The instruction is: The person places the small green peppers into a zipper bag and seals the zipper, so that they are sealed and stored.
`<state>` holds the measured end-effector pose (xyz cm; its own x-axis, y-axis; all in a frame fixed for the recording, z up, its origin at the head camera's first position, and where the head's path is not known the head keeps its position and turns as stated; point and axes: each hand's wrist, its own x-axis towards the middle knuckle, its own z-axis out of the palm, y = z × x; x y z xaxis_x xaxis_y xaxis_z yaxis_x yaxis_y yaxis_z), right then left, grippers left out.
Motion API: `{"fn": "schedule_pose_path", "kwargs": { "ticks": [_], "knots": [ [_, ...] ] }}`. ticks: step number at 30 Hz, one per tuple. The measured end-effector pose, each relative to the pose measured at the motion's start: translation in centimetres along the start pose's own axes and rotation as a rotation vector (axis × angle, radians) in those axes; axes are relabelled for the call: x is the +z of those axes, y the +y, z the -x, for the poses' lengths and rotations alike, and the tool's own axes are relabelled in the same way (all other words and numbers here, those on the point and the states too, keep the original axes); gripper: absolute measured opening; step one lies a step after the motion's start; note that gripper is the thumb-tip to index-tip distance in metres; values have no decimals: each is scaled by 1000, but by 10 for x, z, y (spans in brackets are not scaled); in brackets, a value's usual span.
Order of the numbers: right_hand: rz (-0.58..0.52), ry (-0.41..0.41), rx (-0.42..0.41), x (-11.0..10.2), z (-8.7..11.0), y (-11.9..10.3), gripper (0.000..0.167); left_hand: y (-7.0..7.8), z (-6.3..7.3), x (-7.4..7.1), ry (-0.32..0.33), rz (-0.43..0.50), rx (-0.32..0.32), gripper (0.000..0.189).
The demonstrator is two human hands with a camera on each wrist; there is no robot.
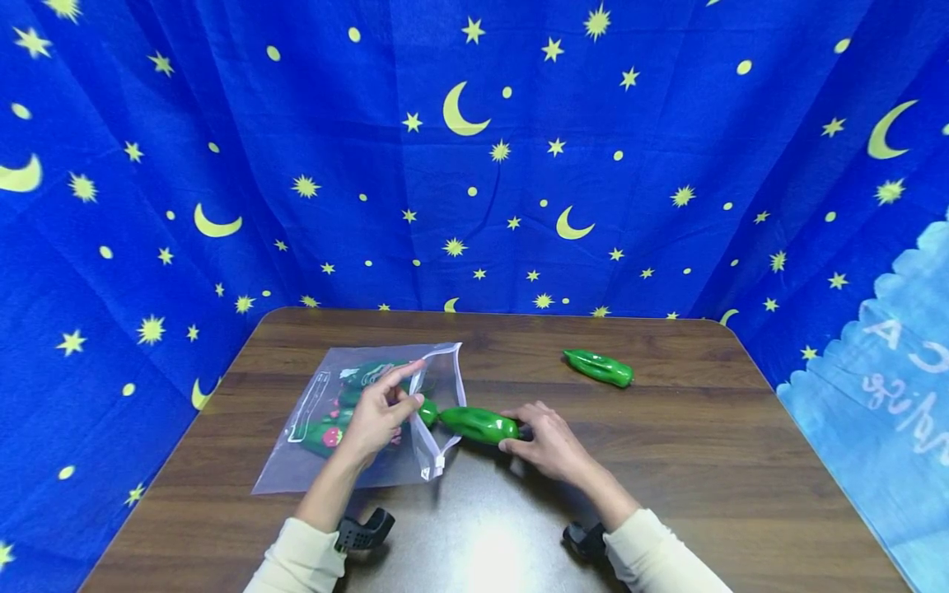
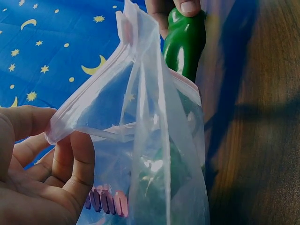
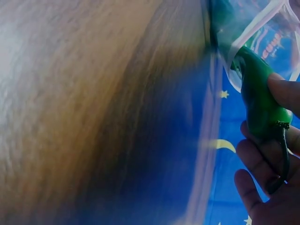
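Note:
A clear zip bag (image 1: 296,461) with a printed design lies on the table at left, several green peppers showing through its film. My left hand (image 1: 374,420) pinches the upper edge of its mouth between thumb and fingers; in the left wrist view the left hand (image 2: 51,164) lifts that edge, so the mouth gapes. My right hand (image 1: 552,441) grips a green pepper (image 1: 478,424) near its stem end, the tip pointing left into the bag's mouth. The right wrist view shows the dark curved stem of this pepper (image 3: 258,98) beside the right hand's fingers.
Another green pepper (image 1: 599,368) lies on the brown wooden table (image 1: 704,461) at the back right. A blue curtain (image 1: 519,165) with moons and stars stands behind the table. Light blue cloth (image 1: 882,387) hangs at the right edge.

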<state>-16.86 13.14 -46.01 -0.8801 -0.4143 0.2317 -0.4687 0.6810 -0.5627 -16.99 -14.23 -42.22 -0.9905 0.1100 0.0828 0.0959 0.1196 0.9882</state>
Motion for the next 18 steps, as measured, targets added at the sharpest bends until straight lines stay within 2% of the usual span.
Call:
{"fn": "schedule_pose_path", "kwargs": {
  "ticks": [8, 18],
  "knots": [
    [-17, 22, -38, 5, -3, -2, 43, 0, 0, 1, -4, -8, 10, 52],
    [-26, 10, -22, 11, -13, -11, 43, 0, 0, 2, -9, 1, 12, 52]
  ]
}}
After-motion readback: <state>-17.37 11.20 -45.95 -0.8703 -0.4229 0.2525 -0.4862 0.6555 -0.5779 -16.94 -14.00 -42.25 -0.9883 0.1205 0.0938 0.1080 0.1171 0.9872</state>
